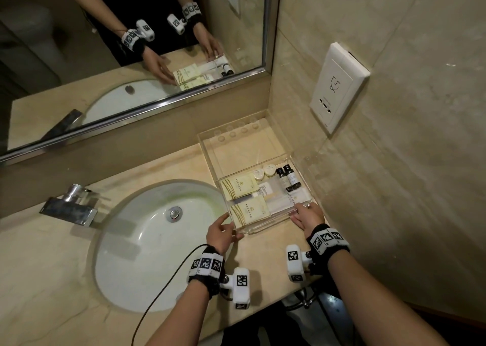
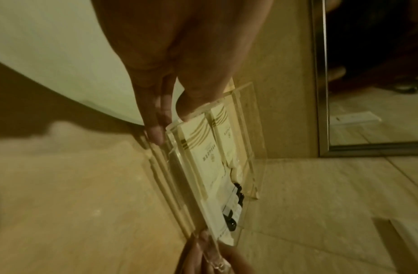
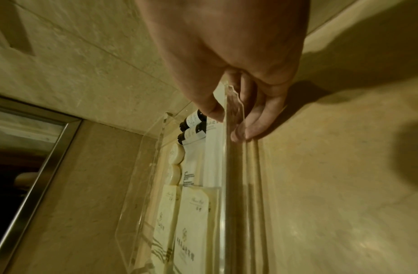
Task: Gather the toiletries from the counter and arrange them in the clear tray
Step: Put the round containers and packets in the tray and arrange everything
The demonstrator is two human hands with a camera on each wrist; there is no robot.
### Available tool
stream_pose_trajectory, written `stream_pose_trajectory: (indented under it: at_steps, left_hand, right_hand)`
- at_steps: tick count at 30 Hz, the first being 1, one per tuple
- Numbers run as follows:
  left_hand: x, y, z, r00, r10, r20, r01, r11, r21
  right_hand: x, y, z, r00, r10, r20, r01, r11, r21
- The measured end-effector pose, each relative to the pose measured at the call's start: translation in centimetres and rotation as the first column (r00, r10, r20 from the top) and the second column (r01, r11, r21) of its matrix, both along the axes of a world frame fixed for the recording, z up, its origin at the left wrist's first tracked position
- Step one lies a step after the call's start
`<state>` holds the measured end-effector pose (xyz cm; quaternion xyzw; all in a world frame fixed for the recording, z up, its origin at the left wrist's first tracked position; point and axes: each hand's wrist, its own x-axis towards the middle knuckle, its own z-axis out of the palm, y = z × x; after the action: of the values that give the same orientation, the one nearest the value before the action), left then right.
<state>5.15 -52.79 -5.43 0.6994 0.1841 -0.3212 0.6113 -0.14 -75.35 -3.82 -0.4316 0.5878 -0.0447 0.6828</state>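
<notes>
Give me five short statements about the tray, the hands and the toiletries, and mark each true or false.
1. Both hands hold the clear tray at its near corners: left hand, right hand. True.
2. The small dark bottles stand on the counter outside the tray. False: they lie inside it.
3. Two cream packets lie in the tray's left part. True.
4. The tray sits in the sink. False: it is on the counter beside it.
5. The right hand's grip is on a bottle. False: it pinches the tray's wall.

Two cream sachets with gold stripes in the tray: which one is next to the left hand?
The nearer sachet, lying at the tray's front corner, just past the left hand gripping that corner. The other sachet lies behind it, toward the mirror.
</notes>
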Motion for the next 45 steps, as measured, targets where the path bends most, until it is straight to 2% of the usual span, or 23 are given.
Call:
stream_pose_trajectory:
  at_steps: [3,10,23,28,35,39,43,45]
  left_hand:
    - [-0.2,-0.1,0.3,0.997,0.063,-0.037,-0.065,0.995,-0.071]
    - [-0.3,0.2,0.5,0.994,0.112,-0.012,-0.113,0.988,-0.104]
    - [3.1,-0.2,0.4,0.995,0.093,0.043,-0.089,0.992,-0.088]
    - [5.2,-0.9,0.8,0.990,0.136,0.030,-0.132,0.985,-0.110]
    - [7.6,-1.6,1.4,0.967,0.248,-0.064,-0.254,0.956,-0.147]
    - [7.5,-1.8,1.6,0.945,0.288,-0.154,-0.313,0.934,-0.172]
    - [6.8,-2.3,2.3,0.929,0.250,-0.273,-0.307,0.933,-0.188]
    - [6.7,-2.5,2.3,0.894,0.303,-0.330,-0.385,0.896,-0.220]
  right_hand:
    - [0.0,0.1,-0.4,1.000,0.009,-0.008,-0.009,0.999,-0.032]
    - [0.3,0.4,0.1,1.000,-0.006,0.012,0.006,0.999,-0.039]
    - [3.5,0.1,0.6,0.998,0.049,0.034,-0.047,0.998,-0.050]
    - [6.1,-0.2,0.9,0.998,0.051,0.044,-0.049,0.998,-0.042]
    - [9.0,-0.3,1.7,0.992,0.056,0.116,-0.066,0.994,0.089]
    - [9.0,-0.2,1.3,0.994,0.057,0.091,-0.064,0.994,0.083]
    - [8.7,0.1,1.1,0.996,0.074,0.059,-0.078,0.993,0.085]
    - [8.7,0.2,1.1,0.998,0.047,0.040,-0.050,0.996,0.079]
